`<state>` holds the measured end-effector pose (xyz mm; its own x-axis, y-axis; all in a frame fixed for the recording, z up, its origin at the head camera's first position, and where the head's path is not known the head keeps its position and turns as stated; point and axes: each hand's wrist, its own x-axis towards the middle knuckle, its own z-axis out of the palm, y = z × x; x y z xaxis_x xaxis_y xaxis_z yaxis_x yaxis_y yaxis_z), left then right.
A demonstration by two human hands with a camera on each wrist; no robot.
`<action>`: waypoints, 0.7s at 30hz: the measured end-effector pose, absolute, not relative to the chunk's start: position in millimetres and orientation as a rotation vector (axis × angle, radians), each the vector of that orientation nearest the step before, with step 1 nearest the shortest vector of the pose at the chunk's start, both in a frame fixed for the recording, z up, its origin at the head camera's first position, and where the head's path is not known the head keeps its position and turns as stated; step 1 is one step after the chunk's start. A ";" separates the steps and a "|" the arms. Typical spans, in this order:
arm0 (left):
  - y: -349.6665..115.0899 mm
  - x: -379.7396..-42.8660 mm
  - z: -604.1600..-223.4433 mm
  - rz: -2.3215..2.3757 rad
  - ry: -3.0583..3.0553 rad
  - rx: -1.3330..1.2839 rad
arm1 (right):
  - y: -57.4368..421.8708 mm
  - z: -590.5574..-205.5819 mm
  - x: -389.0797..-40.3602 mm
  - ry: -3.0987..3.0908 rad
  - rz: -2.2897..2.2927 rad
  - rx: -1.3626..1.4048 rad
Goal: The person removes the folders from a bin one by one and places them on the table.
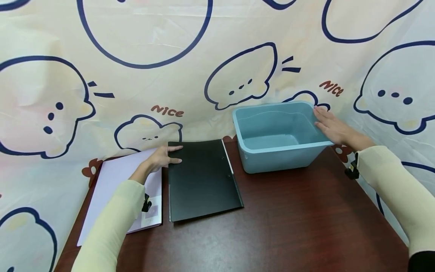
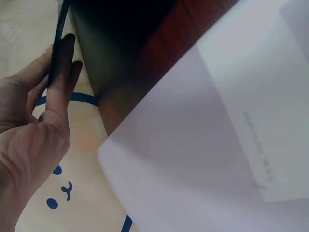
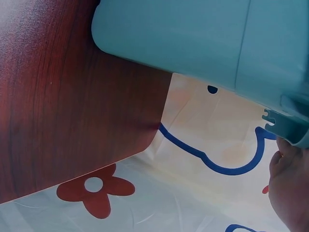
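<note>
My left hand point(image 1: 159, 158) pinches the left edge of a black folder point(image 1: 200, 181), which lies over the table. In the left wrist view, the left hand point(image 2: 46, 116) has the thin dark folder edge between thumb and fingers. My right hand point(image 1: 332, 126) holds the right rim of a light blue plastic bin point(image 1: 275, 160), with fingers over the edge. Only a part of the right hand point(image 3: 292, 179) shows under the bin's rim in the right wrist view. Nothing is visible inside the bin.
A pale lilac folder or book point(image 1: 117, 173) lies on the table's left, partly under my left forearm. The dark brown wooden table point(image 1: 272, 223) meets a cartoon-printed cloth point(image 1: 142, 90) at its back and sides.
</note>
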<state>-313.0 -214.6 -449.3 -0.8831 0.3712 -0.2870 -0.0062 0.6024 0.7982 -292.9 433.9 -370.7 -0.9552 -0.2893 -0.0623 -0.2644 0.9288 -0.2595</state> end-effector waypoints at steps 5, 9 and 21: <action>-213.4 -309.6 -456.3 1.148 2.457 0.220 | 433.8 -372.1 -295.6 2.989 -0.348 -0.460; -212.6 -308.3 -458.1 1.043 2.520 0.195 | 432.6 -370.3 -298.5 2.999 -0.303 -0.472; -207.1 -304.7 -458.5 0.888 2.626 0.227 | 432.2 -368.9 -297.3 3.030 -0.247 -0.494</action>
<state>-304.7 -207.1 -458.5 -0.9230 0.2617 -0.2821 0.0370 0.7900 0.6120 -297.3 432.2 -368.9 -0.9468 -0.3200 -0.0352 -0.3101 0.9358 -0.1674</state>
